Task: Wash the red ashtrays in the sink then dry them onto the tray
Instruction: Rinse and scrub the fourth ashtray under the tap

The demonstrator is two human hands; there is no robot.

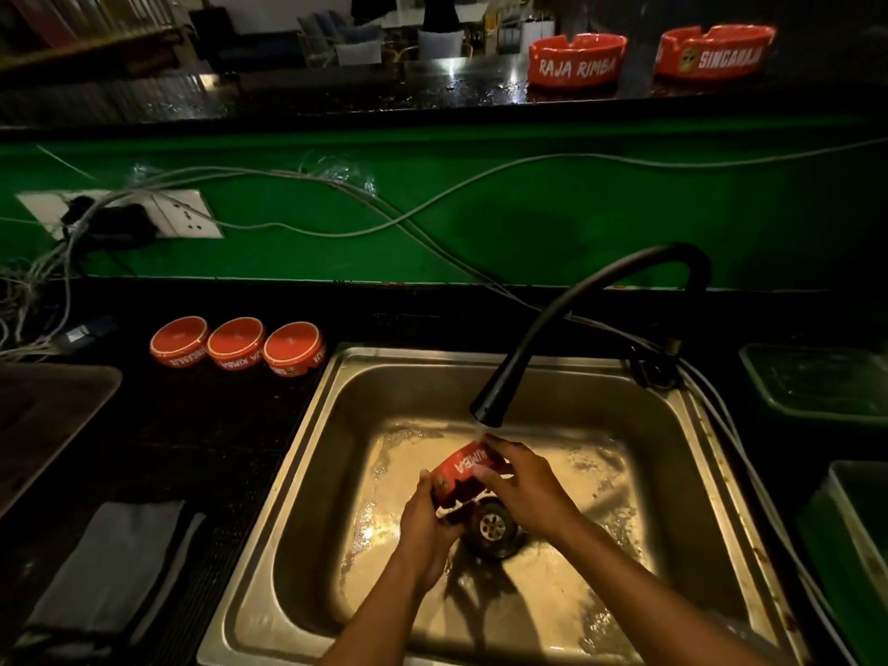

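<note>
One red ashtray (463, 475) under the running tap (485, 411), both our hands on it

We hold it tilted over the sink (346, 377) drain, left hand (425, 519) gripping its lower edge, right hand (521, 483) curled over the top. To wash it well, we judge, we should turn it slowly so water reaches the inside and the notches, keeping a firm grip since it is wet. Three more ashtrays (236, 342) sit left of the sink

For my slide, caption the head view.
Both hands rinse a red ashtray under the running faucet.
</note>
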